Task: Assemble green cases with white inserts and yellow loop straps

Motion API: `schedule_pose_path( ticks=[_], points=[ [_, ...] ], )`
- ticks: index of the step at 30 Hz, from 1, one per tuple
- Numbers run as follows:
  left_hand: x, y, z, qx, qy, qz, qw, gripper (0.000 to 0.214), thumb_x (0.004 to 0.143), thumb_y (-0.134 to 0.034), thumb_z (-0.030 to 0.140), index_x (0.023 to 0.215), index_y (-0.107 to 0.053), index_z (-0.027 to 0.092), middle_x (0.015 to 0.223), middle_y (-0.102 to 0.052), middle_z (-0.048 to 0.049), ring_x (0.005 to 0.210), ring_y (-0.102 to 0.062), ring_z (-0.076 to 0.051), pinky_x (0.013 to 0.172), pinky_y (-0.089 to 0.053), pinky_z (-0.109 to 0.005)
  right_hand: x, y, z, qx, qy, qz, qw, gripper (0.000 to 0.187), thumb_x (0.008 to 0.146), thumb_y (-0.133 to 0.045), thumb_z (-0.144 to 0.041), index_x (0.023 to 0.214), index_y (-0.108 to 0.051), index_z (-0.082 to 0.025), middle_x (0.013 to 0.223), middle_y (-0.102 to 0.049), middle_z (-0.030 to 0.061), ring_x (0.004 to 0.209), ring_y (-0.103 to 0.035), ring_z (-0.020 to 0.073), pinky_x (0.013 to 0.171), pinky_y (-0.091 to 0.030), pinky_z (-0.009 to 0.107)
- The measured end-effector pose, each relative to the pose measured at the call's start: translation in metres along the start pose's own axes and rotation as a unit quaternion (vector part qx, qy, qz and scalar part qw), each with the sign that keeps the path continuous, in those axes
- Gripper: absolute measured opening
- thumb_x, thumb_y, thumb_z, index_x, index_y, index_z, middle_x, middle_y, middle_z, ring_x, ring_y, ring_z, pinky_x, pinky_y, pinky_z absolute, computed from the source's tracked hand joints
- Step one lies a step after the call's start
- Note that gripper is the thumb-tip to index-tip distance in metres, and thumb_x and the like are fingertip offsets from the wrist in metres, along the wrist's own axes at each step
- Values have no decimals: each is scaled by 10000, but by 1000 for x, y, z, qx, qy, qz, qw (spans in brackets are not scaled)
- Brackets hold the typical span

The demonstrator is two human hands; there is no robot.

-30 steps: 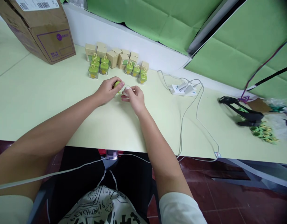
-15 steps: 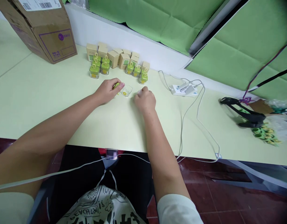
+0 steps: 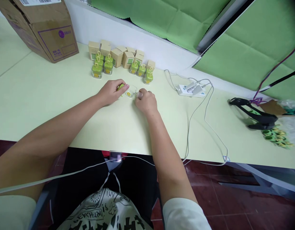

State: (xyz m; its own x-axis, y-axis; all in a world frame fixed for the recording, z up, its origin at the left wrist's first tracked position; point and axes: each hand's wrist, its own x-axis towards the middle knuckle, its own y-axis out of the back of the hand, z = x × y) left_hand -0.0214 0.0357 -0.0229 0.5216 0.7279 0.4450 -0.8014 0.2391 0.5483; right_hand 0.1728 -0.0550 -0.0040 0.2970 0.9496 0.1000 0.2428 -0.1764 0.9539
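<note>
My left hand (image 3: 109, 92) is closed on a green lid (image 3: 120, 86), its thumb lying across it. Just right of the thumb, a small clear jar (image 3: 131, 92) with a yellow sticker sits on the table, its top uncovered. My right hand (image 3: 147, 101) is closed beside the jar, palm down. A small whitish, rounded piece (image 3: 139, 95) shows at its fingertips, too small and blurred to name. Behind the hands stand several lidded jars with looped green tops, in a left group (image 3: 97, 71) and a right group (image 3: 148, 77).
Small cardboard boxes (image 3: 117, 58) line the wall behind the jars. A large carton (image 3: 56, 41) stands at back left. To the right lie a white power strip (image 3: 189, 91) with trailing cables, a black stand-like object (image 3: 254, 113) and green-yellow pieces (image 3: 278, 136).
My right hand has moved slightly left, closer to the clear jar, and the whitish piece at its fingertips shows more. My left hand keeps its hold on the lid. The view has shifted slightly.
</note>
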Motion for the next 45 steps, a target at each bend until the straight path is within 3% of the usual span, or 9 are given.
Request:
schedule_pose_path(
  ticks=[10, 16, 21, 24, 27, 36, 41, 45],
  points=[
    [0, -2, -4, 4, -14, 12, 1000, 445, 1059, -567, 599, 927, -735, 209, 710, -680, -17, 616, -533, -168, 623, -372, -333, 1, -5, 2, 28, 6, -1, 1000, 492, 961, -601, -195, 1445, -688, -177, 1319, -726, 226, 1271, -673, 419, 1111, -577, 596],
    [0, -2, -3, -4, -5, 13, 1000, 446, 1057, -580, 603, 938, -747, 206, 719, -682, -23, 624, -539, -174, 638, -385, -332, -1, 1, -3, 54, 9, 15, 998, 639, 934, -588, -161, 1572, -578, -127, 1468, -658, 260, 1380, -625, 441, 1157, -550, 616],
    [1, -3, 0, -27, -3, 36, 999, 452, 1060, -575, 612, 933, -723, 203, 720, -659, -21, 640, -531, -168, 650, -401, -332, -5, 7, -9, 100, 107, 131, 980, 543, 936, -498, -127, 1457, -645, -169, 1481, -660, 196, 1408, -599, 358, 1219, -519, 579],
    [2, -6, 3, -70, 5, 43, 997, 479, 1069, -553, 648, 920, -691, 215, 725, -639, -21, 663, -550, -169, 651, -434, -329, -9, 3, -15, 184, 189, 109, 958, 381, 999, -507, -229, 1323, -707, -231, 1351, -726, 128, 1199, -683, 275, 1091, -604, 463],
    [1, -10, 5, -142, 19, 27, 989, 526, 1068, -523, 710, 887, -634, 230, 742, -622, -23, 661, -561, -165, 637, -457, -325, -11, -7, -22, 259, 224, 65, 937, 293, 1027, -551, -319, 1229, -754, -255, 1220, -771, 88, 1025, -709, 220, 962, -630, 369],
    [-5, -15, 15, -119, -7, 4, 993, 558, 1084, -473, 763, 1040, -652, 237, 764, -645, -25, 715, -621, -191, 692, -497, -343, -14, -16, -32, 380, 121, 66, 915, 282, 1037, -622, -468, 918, -776, -264, 907, -819, 18, 833, -747, 187, 908, -636, 351],
    [-6, -17, 13, -174, 17, 16, 984, 550, 1110, -418, 738, 1126, -658, 244, 885, -679, -48, 707, -650, -180, 637, -538, -330, -8, -21, -29, 471, 93, 71, 874, 223, 954, -716, -449, 908, -782, -241, 924, -826, 25, 821, -755, 172, 902, -654, 349],
    [0, -20, 7, -221, 35, 23, 974, 418, 1106, -484, 634, 1148, -650, 252, 1009, -691, -66, 834, -706, -195, 649, -596, -318, -1, -23, -25, 511, 61, 52, 856, 354, 879, -808, -566, 989, -829, -229, 1023, -860, 55, 929, -795, 203, 895, -679, 365]
  ],
)
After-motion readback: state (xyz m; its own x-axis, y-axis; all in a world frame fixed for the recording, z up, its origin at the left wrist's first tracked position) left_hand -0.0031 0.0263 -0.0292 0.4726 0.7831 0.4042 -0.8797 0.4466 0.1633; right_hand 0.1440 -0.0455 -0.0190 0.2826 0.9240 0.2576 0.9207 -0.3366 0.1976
